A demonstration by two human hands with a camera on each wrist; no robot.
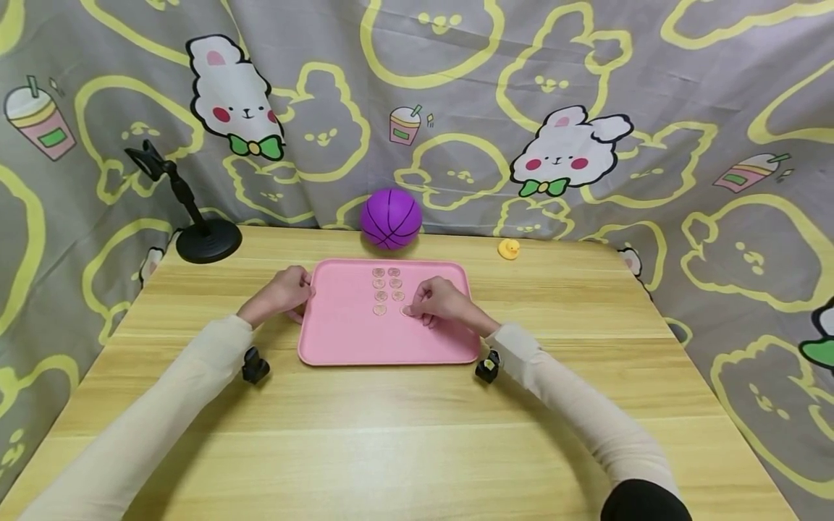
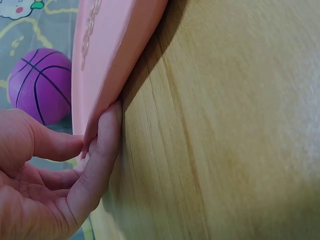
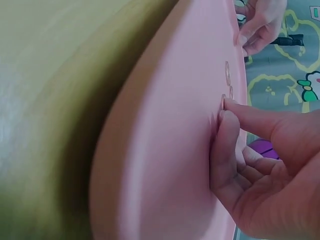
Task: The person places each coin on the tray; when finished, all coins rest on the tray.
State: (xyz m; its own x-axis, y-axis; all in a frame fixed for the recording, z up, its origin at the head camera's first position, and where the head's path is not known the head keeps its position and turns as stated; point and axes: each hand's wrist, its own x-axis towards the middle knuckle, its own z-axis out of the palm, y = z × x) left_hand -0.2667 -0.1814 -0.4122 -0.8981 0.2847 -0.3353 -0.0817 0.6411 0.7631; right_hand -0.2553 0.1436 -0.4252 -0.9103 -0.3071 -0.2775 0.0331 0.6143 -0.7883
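A pink tray (image 1: pixel 345 340) lies on the wooden table with several round coins (image 1: pixel 381 296) set out in two columns on it. My left hand (image 1: pixel 284 293) holds the tray's left rim; the left wrist view shows the thumb on the inner side and a finger (image 2: pixel 102 145) curled under the edge. Over the tray's right half, my right hand (image 1: pixel 444 301) pinches a coin (image 1: pixel 407 311) between thumb and index finger, at the near end of the right column. In the right wrist view that coin (image 3: pixel 223 101) stands at the fingertips, close to the tray surface.
Behind the tray, a purple basketball (image 1: pixel 391 219) stands near the patterned curtain (image 1: pixel 456 94). A yellow rubber duck (image 1: pixel 509 249) sits at the back right. At the back left is a black stand (image 1: pixel 208 240) with a clip on top.
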